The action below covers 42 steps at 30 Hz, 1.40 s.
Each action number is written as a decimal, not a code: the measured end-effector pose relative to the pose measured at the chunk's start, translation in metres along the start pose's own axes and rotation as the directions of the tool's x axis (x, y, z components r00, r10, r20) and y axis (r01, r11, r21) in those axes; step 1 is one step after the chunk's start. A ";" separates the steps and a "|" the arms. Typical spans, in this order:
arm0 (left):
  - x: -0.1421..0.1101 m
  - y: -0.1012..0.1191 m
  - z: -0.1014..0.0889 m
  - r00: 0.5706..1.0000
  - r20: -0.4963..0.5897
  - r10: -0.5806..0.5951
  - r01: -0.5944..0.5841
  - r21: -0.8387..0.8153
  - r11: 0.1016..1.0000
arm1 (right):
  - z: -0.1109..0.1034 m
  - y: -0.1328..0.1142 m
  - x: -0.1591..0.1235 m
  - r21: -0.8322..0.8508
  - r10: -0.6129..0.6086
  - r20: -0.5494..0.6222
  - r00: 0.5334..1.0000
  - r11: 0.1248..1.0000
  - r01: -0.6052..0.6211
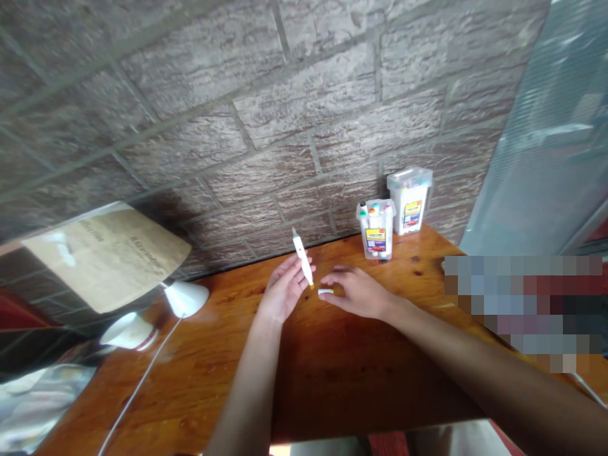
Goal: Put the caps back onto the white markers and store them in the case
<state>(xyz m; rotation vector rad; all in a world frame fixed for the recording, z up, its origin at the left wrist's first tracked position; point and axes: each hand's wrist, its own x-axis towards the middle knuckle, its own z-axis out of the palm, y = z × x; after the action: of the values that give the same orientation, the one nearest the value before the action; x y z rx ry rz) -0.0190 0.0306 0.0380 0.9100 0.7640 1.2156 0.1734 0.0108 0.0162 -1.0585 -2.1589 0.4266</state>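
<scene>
My left hand (285, 288) is closed around a white marker (303, 258), held at a slant above the wooden table. Its pale pointed tip is uncovered and faces up toward the wall; the lower end is yellow. Just to the right, my right hand (354, 290) pinches a small white marker cap (325, 291) with a yellowish end. Cap and marker are apart. Behind my right hand stands an open clear plastic box (377, 237) of upright markers with coloured ends.
A second clear box (411, 202) with a lid stands at the back right against the brick wall. On the left are a lamp (187, 297) with a paper-covered shade, its white cord (142, 383) and a white cup (127, 331). The wooden table (332, 373) spreads below my arms.
</scene>
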 end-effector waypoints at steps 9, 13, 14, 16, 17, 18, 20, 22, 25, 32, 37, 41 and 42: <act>-0.004 -0.025 0.019 0.990 0.127 -0.058 0.048 0.076 0.996 | -0.021 -0.016 0.009 0.736 0.277 0.071 0.958 0.633 -0.238; -0.004 -0.031 0.021 0.991 0.128 0.039 -0.064 0.200 0.978 | -0.021 -0.013 0.010 0.754 0.315 0.008 0.949 0.621 -0.213; -0.003 -0.031 0.019 0.987 0.144 0.075 -0.115 0.294 0.949 | -0.022 -0.012 0.010 0.767 0.332 -0.008 0.943 0.607 -0.207; -0.002 -0.029 0.012 0.963 0.210 0.169 -0.258 0.540 0.801 | -0.026 -0.009 0.011 0.786 0.371 -0.056 0.927 0.589 -0.188; -0.002 -0.028 0.008 0.940 0.266 0.215 -0.340 0.655 0.675 | -0.028 -0.008 0.011 0.789 0.383 -0.082 0.920 0.589 -0.175; -0.001 -0.027 0.003 0.911 0.341 0.230 -0.411 0.741 0.530 | -0.030 -0.007 0.012 0.788 0.387 -0.105 0.916 0.594 -0.160; 0.000 -0.027 -0.004 0.865 0.472 0.170 -0.501 0.804 0.319 | -0.033 -0.007 0.011 0.775 0.368 -0.137 0.920 0.618 -0.132; 0.001 -0.029 -0.009 0.857 0.512 0.061 -0.512 0.828 0.230 | -0.035 -0.007 0.011 0.756 0.329 -0.143 0.934 0.645 -0.112; 0.002 -0.032 -0.011 0.877 0.481 -0.001 -0.473 0.862 0.181 | -0.036 -0.008 0.010 0.710 0.269 -0.149 0.952 0.699 -0.087; 0.004 -0.032 0.000 0.957 0.152 0.247 -0.283 0.676 0.680 | -0.033 -0.009 0.011 0.758 0.278 -0.275 0.920 0.652 0.030; 0.002 -0.030 0.014 1.000 0.013 0.006 -0.007 0.026 1.000 | -0.032 -0.019 0.010 0.770 0.289 -0.348 0.892 0.631 0.096; -0.001 -0.026 0.023 0.989 -0.030 -0.142 0.129 -0.258 0.958 | -0.034 -0.030 0.008 0.844 0.290 -0.269 0.918 0.530 0.080; -0.001 -0.024 0.024 0.985 -0.050 -0.163 0.141 -0.294 0.945 | -0.034 -0.031 0.008 0.853 0.279 -0.250 0.927 0.517 0.075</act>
<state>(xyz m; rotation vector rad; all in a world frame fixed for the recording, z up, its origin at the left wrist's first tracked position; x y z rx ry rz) 0.0127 0.0227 0.0276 0.5577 0.6791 1.1912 0.1764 -0.0025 0.0614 -0.5936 -1.2377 1.1254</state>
